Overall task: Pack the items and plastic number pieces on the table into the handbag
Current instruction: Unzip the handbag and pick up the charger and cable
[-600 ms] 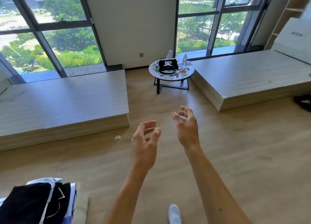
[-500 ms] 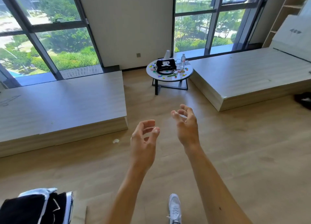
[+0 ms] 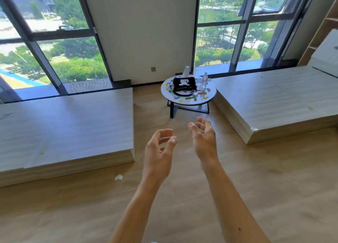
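Observation:
A small round white table (image 3: pixel 210 96) stands far ahead by the wall between two windows. On it lies a black handbag (image 3: pixel 184 84) with a white figure printed on it, its strap curling toward me. Small coloured plastic pieces (image 3: pixel 195 97) are scattered around the bag. A clear water bottle (image 3: pixel 205 77) and a white cup (image 3: pixel 186 71) stand at the table's back. My left hand (image 3: pixel 158 152) and my right hand (image 3: pixel 204 139) are held out over the floor, well short of the table, fingers curled apart and holding nothing.
Low wooden platforms flank the walkway: one on the left (image 3: pixel 64 129), one on the right (image 3: pixel 274 100). A white scrap (image 3: pixel 118 177) lies on the wood floor. Tall windows fill the far wall. Shelving (image 3: pixel 325 28) stands at the far right.
The view has moved forward toward the table, which now looks larger. The dark bundle at the lower left has dropped out of view. Both hands keep the same empty pose.

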